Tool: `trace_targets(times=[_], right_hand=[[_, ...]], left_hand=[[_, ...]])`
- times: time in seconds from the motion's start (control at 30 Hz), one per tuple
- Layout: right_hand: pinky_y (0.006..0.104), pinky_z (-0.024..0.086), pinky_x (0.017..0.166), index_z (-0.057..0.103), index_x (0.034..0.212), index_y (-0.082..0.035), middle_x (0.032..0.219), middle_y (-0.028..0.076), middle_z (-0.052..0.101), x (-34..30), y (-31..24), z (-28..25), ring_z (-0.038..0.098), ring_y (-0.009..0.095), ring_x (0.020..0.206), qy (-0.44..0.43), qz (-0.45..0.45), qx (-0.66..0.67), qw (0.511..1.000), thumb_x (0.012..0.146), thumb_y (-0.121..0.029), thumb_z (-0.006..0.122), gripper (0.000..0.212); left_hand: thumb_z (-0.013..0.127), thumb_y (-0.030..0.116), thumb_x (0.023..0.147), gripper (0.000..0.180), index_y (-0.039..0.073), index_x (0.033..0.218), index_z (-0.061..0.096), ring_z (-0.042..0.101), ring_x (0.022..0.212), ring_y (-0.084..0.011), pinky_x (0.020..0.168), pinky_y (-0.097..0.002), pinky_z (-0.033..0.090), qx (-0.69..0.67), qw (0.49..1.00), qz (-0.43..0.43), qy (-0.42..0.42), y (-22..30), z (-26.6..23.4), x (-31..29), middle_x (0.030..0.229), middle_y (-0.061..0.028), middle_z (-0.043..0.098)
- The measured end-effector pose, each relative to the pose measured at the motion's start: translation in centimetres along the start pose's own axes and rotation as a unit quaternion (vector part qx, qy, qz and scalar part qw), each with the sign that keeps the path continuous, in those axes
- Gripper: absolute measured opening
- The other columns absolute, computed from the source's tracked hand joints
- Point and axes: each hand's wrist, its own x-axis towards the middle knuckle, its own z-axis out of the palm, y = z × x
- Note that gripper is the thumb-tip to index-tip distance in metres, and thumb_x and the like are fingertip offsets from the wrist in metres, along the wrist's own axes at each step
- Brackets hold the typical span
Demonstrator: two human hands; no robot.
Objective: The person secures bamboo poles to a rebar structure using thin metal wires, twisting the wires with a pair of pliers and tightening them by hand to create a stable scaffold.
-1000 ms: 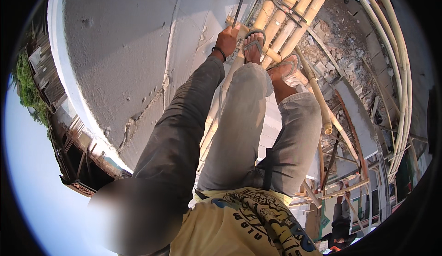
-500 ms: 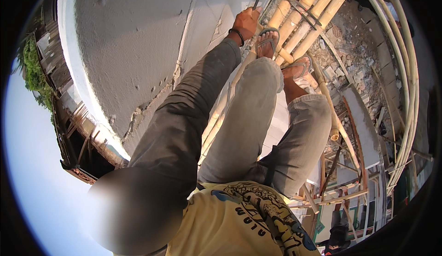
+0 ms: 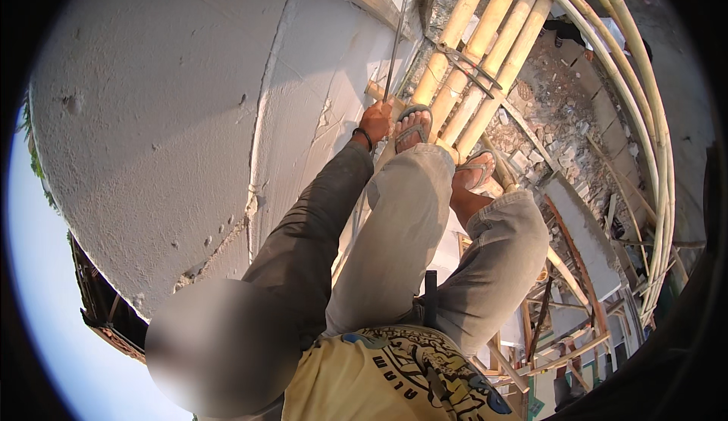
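Observation:
My left hand (image 3: 375, 124), a dark band on its wrist, reaches down in a grey sleeve and closes around the lower end of a thin metal rod (image 3: 395, 46). The rod runs up along the white plastered wall (image 3: 167, 118). The hand is right beside my left sandalled foot (image 3: 412, 127), which stands on thick bamboo poles (image 3: 485, 57). My other foot (image 3: 475, 171) rests on the same poles. My right hand is out of sight.
The bamboo scaffold hangs high above rubble and bricks (image 3: 553, 110). Thin bent bamboo canes (image 3: 644, 103) curve along the right. A concrete slab (image 3: 588, 231) and lower scaffold frames (image 3: 561, 330) lie below. A roof edge (image 3: 98, 307) shows at lower left.
The view has shifted, so my left hand and both feet sit lower in the picture. The hand stays by my left foot at the wall, now closed on the rod.

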Motion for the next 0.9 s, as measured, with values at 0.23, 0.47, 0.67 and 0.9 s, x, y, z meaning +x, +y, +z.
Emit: trace_targets(times=[0.23,0.47,0.67,0.9], right_hand=[[0.0369,0.051,0.075,0.065,0.092,0.001,0.085,0.012,0.066,-1.9,2.7,0.1,0.064,0.022,0.081,0.04,0.014,-0.011,0.999,0.099,-0.024,0.05,0.03],[0.0362,0.051,0.075,0.065,0.092,0.001,0.085,0.012,0.066,-3.5,5.3,0.9,0.064,0.022,0.081,0.07,0.024,-0.013,0.997,0.099,-0.024,0.05,0.03],[0.0356,0.051,0.075,0.065,0.092,0.0,0.085,0.011,0.066,-4.2,6.9,1.3,0.064,0.021,0.081,0.086,0.03,-0.016,0.996,0.099,-0.025,0.05,0.03],[0.0349,0.052,0.075,0.065,0.092,0.0,0.084,0.01,0.066,-4.1,8.4,0.9,0.064,0.02,0.08,0.1,0.031,-0.017,0.994,0.099,-0.025,0.05,0.03]], left_hand=[[0.052,0.044,0.095,0.044,0.002,0.092,0.062,0.066,0.072,-0.0286,0.065,-0.0425,0.051,0.203,0.979,0.03,0.01,-3.4,0.1,6.1,0.082,-0.0173,0.067],[0.064,0.038,0.085,0.035,0.003,0.095,0.064,0.062,0.097,-0.0396,0.083,-0.0471,0.049,0.42,0.898,0.13,0.025,-6.0,0.5,9.1,0.097,-0.0247,0.065],[0.072,0.027,0.079,0.031,0.003,0.095,0.061,0.063,0.097,-0.0393,0.082,-0.0468,0.051,0.443,0.88,0.134,0.108,-5.6,2.6,10.2,0.101,-0.0223,0.065],[0.07,0.031,0.081,0.036,0.003,0.1,0.06,0.064,0.095,-0.0377,0.082,-0.0467,0.052,0.48,0.863,0.112,0.111,-6.1,2.8,10.9,0.103,-0.0177,0.063]])
